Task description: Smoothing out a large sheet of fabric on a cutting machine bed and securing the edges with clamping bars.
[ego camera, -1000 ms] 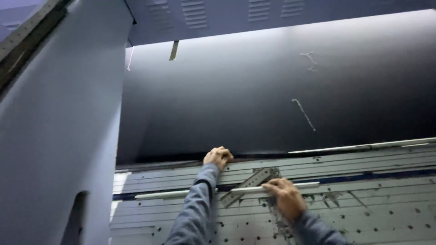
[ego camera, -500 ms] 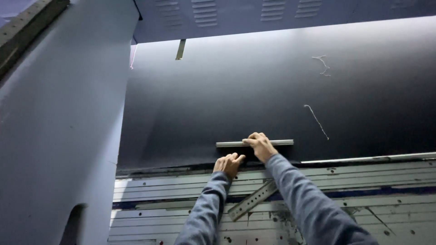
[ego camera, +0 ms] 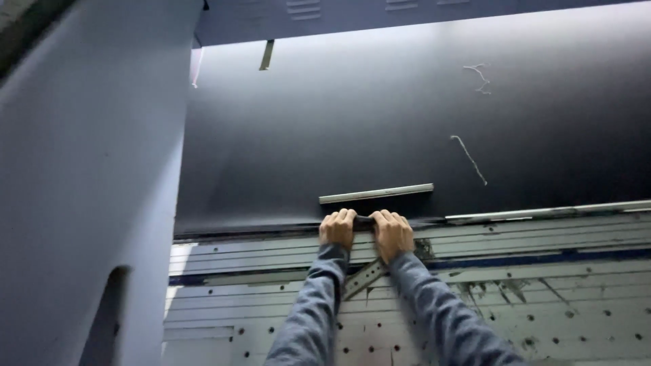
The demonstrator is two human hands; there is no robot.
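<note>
A large dark sheet (ego camera: 380, 122) lies stretched over a perforated grey metal table (ego camera: 556, 318). My left hand (ego camera: 337, 228) and my right hand (ego camera: 392, 232) sit side by side at the sheet's near edge, both curled into fists that clutch that edge. Just above the hands, a short flat metal bar (ego camera: 376, 194) rests on the dark sheet, untouched. Both arms wear grey-blue sleeves. A slanted metal strip (ego camera: 363, 278) lies on the table between my forearms, partly hidden by them.
A long metal strip (ego camera: 549, 211) runs along the sheet's edge at the right. Loose pale threads (ego camera: 469, 157) lie on the sheet. A grey machine housing (ego camera: 88, 190) rises at the left, and a vented panel (ego camera: 352, 13) spans the top.
My right hand lifted the metal bar from the table onto the dark sheet, let it go, and came down beside my left hand at the sheet's edge.
</note>
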